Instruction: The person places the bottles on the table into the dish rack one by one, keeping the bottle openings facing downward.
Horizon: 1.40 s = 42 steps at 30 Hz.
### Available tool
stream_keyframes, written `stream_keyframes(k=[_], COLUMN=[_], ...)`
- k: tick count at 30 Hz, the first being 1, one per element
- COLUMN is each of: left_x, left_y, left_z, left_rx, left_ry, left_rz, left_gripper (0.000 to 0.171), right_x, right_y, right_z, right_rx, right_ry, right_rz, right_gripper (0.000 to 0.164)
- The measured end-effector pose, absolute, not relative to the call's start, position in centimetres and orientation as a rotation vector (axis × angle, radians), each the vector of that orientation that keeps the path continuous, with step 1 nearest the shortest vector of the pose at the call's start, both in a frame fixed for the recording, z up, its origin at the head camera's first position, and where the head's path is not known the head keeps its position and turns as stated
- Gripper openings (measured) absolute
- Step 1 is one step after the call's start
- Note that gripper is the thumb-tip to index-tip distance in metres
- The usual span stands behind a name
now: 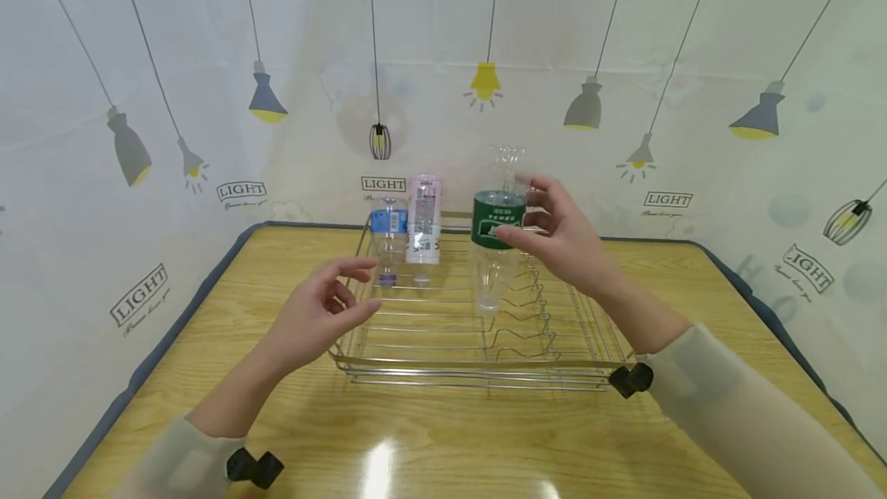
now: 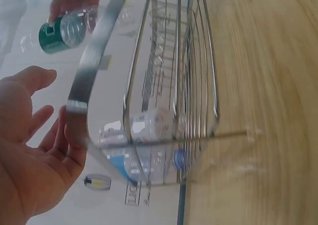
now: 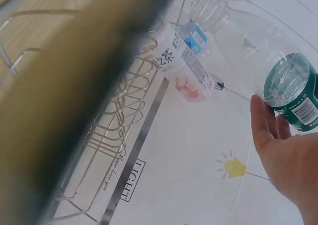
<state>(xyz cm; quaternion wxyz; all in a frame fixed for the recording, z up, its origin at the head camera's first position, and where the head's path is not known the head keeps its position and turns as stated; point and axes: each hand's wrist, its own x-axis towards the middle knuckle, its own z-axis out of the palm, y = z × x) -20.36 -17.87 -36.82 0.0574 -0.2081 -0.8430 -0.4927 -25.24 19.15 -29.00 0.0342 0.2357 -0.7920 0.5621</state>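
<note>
My right hand [image 1: 571,245] grips a clear plastic bottle [image 1: 497,219] with a green label, thumb on the near side and fingers behind. The bottle is upside down over the wire dish rack [image 1: 450,365], and in the right wrist view its threaded neck shows no cap. To the left, my left hand [image 1: 315,318] is empty, its fingers loosely bent beside the rack's left rim. Two more bottles stand neck down at the rack's back left: a clear bottle [image 1: 389,222] with a blue label and blue cap, and a pink-and-white bottle [image 1: 424,214].
Bent wire dividers [image 1: 537,303] run along the right part of the rack. Under it lies a wood-grain table [image 1: 416,437], with a white lamp-print cloth [image 1: 443,37] hanging behind and at both sides. Each sleeve carries a small black clip near the cuff.
</note>
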Motion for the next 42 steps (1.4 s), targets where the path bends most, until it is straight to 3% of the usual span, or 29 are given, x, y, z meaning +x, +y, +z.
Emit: stream_keyframes(k=[10,22,29,42], left_x=[-19.6,-19.5,-19.4,-20.1], left_y=[-21.1,-21.0,-20.6,-20.6], left_z=[-38.3,-40.2,-40.5,-41.0], left_rx=[-0.479,-0.562,-0.585,-0.621], left_ry=[-2.649,-2.75,-2.748,-2.739], left_rz=[-1.391,-1.542,-1.575,-1.718], left_gripper=[0.049,0.045,0.036,0.039], right_x=[-26.9,-29.5,-31.3,-34.1], right_y=[18.6,16.3,14.6,11.2], right_z=[-27.6,-26.6,-27.1,-29.1], right_rx=[0.616,0.56,0.487,0.329], right_ry=[-2.438,-2.334,-2.221,-2.095], right_rz=[1.696,1.781,1.879,2.05], right_gripper=[0.078,0.078,0.077,0.082])
